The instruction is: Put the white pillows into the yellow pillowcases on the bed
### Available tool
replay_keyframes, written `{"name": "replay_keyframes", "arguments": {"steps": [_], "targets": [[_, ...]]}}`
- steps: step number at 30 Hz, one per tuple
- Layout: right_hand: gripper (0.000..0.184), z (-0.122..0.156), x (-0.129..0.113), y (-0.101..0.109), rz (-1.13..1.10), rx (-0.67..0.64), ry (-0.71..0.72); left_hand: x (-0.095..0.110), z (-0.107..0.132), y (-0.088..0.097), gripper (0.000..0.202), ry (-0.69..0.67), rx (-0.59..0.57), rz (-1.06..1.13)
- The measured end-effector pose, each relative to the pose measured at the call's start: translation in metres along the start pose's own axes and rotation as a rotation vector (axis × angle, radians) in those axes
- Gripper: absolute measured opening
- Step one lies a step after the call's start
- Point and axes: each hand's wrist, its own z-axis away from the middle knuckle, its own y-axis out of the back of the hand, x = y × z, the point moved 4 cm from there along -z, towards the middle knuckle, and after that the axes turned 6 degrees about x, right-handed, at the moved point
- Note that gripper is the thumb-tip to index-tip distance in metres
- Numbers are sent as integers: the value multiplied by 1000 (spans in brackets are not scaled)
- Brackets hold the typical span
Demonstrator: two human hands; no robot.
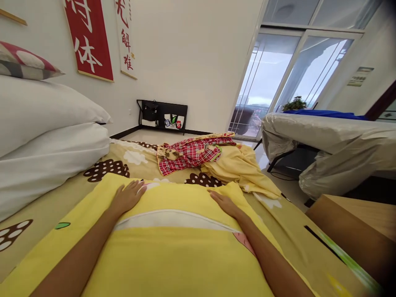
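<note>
Pillow point(176, 262), yellow-covered, lies directly under left hand point(128, 198) and right hand point(225, 203); both flat, fingers extended, nothing gripped. White strip point(177, 218) between the wrists. Red checked cloth point(192, 156) beyond the hands; white pillows point(46, 109) left of left hand.

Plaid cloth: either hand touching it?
No, the left hand and right hand both rest on the yellow pillow, apart from the plaid cloth beyond it.

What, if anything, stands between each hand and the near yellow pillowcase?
Nothing visible: the left hand and right hand both rest on the pillowcase. The red plaid cloth lies beyond its far edge.
</note>
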Motion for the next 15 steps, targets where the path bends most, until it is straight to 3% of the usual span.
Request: {"name": "replay_keyframes", "arguments": {"steps": [4, 7, 11, 15], "targets": [[57, -1, 63, -11, 33, -56, -102, -45, -10, -1, 58, 115, -24, 12], [58, -3, 91, -13, 62, -48, -172, -63, -16, 2, 62, 180, -43, 46], [57, -5, 93, -16, 70, 15, -197, -66, -12, 0, 64, 214, -6, 106], [55, 2, 80, 3, 79, 139, -190, -66, -2, 7, 65, 184, -12, 198]]}}
